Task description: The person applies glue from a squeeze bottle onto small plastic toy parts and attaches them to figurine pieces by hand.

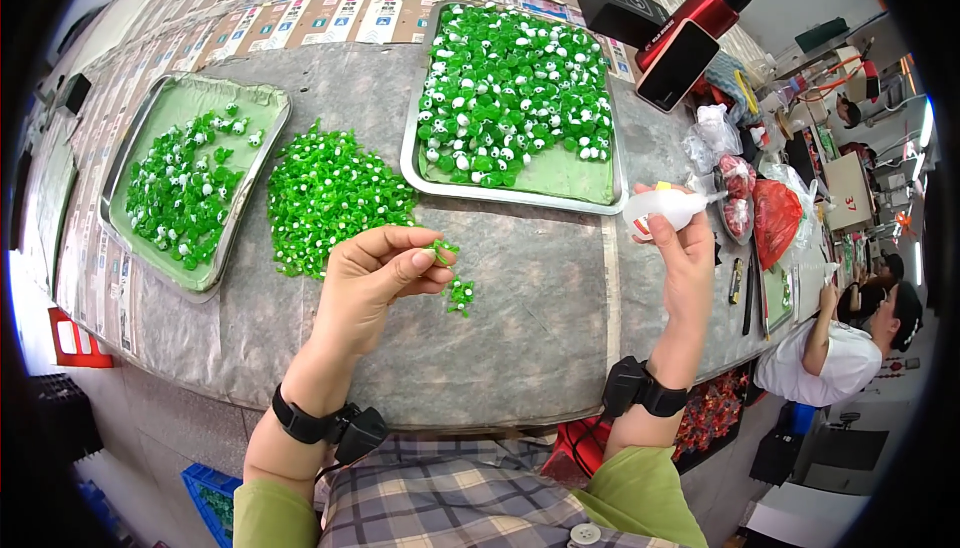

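Observation:
Between thumb and fingertips, my left hand (385, 273) pinches a small green plastic piece (443, 251). A few more green pieces (460, 295) lie on the table just below those fingers. My right hand (686, 246) is wrapped round a white squeeze bottle (664, 210), tilted with its thin nozzle pointing right. To the left of my left hand is a heap of small green pieces with white dots (335, 193). Beyond it, a metal tray (413, 163) holds a thick layer of green pieces with white, dark-dotted balls. Another tray (272, 108), at the left, holds fewer such pieces.
A red bottle (690, 20), a phone (677, 65) and a black box (621, 10) stand at the far right. Plastic bags, one red (777, 220), lie along the right side. A co-worker in a white shirt (822, 363) sits at right. A blue crate (205, 503) is below the table.

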`<state>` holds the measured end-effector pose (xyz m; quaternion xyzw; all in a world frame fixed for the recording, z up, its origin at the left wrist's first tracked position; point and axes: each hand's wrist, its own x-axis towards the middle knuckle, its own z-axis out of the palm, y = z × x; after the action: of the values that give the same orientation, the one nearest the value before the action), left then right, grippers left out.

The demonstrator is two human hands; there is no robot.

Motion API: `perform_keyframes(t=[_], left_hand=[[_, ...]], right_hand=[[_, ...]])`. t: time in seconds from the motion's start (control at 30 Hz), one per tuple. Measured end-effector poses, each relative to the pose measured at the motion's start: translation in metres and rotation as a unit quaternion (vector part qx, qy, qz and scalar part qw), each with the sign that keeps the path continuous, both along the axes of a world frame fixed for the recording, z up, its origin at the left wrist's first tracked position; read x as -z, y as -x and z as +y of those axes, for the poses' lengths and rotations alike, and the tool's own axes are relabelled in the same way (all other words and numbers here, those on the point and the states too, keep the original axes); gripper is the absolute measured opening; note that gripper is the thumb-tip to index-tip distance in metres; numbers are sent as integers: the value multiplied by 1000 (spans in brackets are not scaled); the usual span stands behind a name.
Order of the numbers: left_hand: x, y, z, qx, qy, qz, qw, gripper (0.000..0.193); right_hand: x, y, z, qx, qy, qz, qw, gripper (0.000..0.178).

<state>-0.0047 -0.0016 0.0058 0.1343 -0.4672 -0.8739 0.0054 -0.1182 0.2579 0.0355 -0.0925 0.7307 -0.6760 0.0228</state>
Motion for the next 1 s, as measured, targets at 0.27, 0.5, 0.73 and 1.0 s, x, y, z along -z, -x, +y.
perform_keyframes(t=[0.27,0.5,0.73,1.0], left_hand=[[4,-1,-3,12,-63,11,998,13],[6,-2,-4,26,-104,27,994,9],[7,-2,-4,27,-118,20,992,9],[6,-2,-4,24,-116,20,993,10]], right_hand=[[-34,-26,-63,-43,71,145,986,44],[-29,-45,-86,-38,129,191,972,44],[-28,-49,-85,-70,-47,297,951,37],[-26,-51,-87,-74,-30,269,960,35]])
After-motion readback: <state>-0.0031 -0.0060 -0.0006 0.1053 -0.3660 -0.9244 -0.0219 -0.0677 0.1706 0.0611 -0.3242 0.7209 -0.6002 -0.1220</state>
